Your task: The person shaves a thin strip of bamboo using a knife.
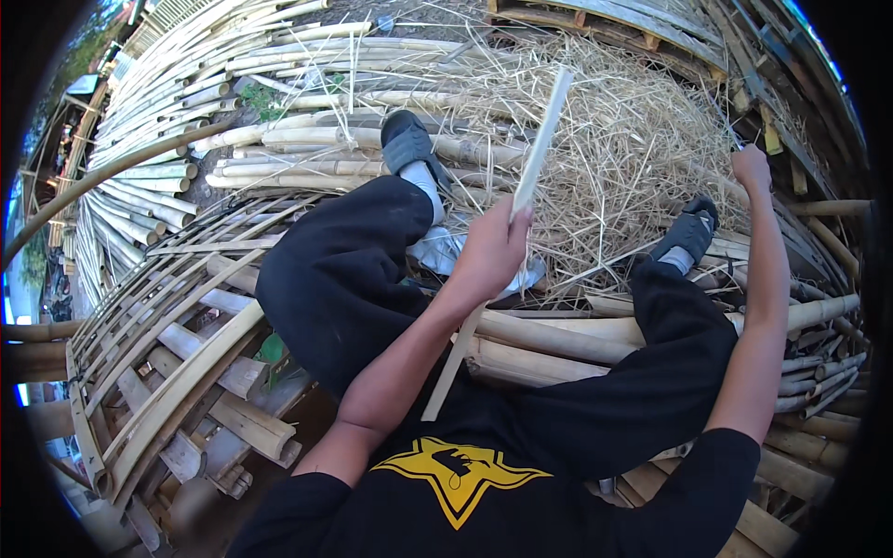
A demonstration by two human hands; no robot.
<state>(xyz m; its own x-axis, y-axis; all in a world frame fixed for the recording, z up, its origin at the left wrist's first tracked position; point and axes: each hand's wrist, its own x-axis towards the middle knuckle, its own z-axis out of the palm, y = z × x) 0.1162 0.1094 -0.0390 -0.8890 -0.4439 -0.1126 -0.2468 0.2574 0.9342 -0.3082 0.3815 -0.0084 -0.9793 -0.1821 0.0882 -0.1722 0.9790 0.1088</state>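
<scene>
My left hand (pixel 490 249) is closed around the middle of a long, flat bamboo strip (pixel 542 139). The strip stands at a slant: its pale upper end points away from me, and its lower end comes down past my wrist over my lap. Far out to the right, my right hand (pixel 752 169) is raised at the end of an outstretched arm with its fingers curled in. A thin bit of something shows just beyond those fingers, too small to name. Between and beyond my feet lies a heap of bamboo shavings (pixel 614 139).
Bamboo poles (pixel 549 335) lie in front of my seat, with more stacked at the far left (pixel 139 186). A slatted bamboo frame (pixel 177 344) is at my left. Wooden pallets (pixel 614 30) stand at the back. My sandalled feet rest among poles and shavings.
</scene>
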